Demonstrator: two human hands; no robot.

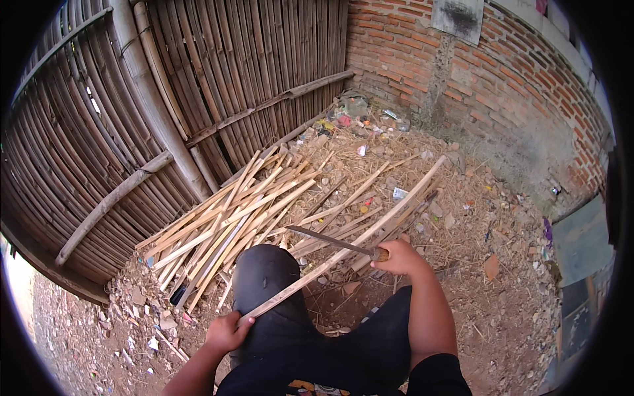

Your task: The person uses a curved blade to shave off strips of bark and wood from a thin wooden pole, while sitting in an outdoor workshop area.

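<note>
My left hand (226,332) grips the lower end of a long pale wooden strip (304,277), which slants over my left knee (265,270) and reaches up to the right above the ground. My right hand (395,257) is closed on the wooden handle of a long blade (318,235). The blade points left, crossing the strip, with its tip near the pile; whether it touches the strip I cannot tell. Just beyond my knee lies a loose pile of similar pale strips (218,224).
A wall of split bamboo (79,145) with pole braces stands at the left, meeting a brick wall (508,79) at the back. Straw, rubble and litter cover the dirt ground (475,303). Flat grey-green sheets (581,247) lean at the right edge.
</note>
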